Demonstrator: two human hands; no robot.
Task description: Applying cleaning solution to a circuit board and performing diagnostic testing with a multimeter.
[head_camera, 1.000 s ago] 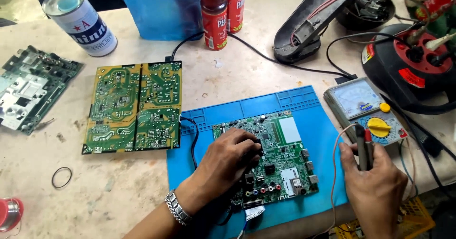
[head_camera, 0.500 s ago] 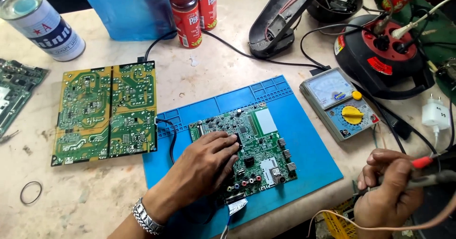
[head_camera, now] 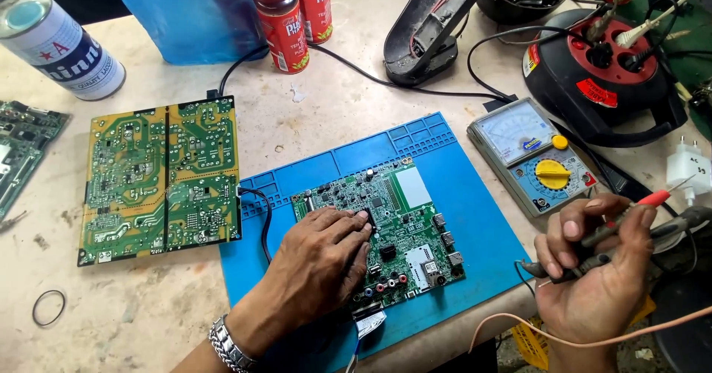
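Note:
My left hand [head_camera: 315, 265] lies flat on a small green circuit board [head_camera: 404, 213], covering its left half; a metal bracelet sits on that wrist. The board rests on a blue work mat [head_camera: 460, 187]. My right hand [head_camera: 597, 280] is off the mat's right edge, near the table's front, closed around two meter probes [head_camera: 630, 228], one red-tipped and one black. An analog multimeter [head_camera: 530, 158] with a yellow dial lies just above that hand.
A larger green and yellow circuit board [head_camera: 159, 176] lies left of the mat, wired by a black cable. Two red spray cans [head_camera: 285, 21], a tin can [head_camera: 55, 43], a black and red cable reel [head_camera: 601, 76], a white plug adapter [head_camera: 686, 169] and a rubber ring [head_camera: 48, 306] surround the area.
My right hand has drawn back from the multimeter to the table's right front edge, holding the probes. My left hand stays on the small board. The view has shifted right.

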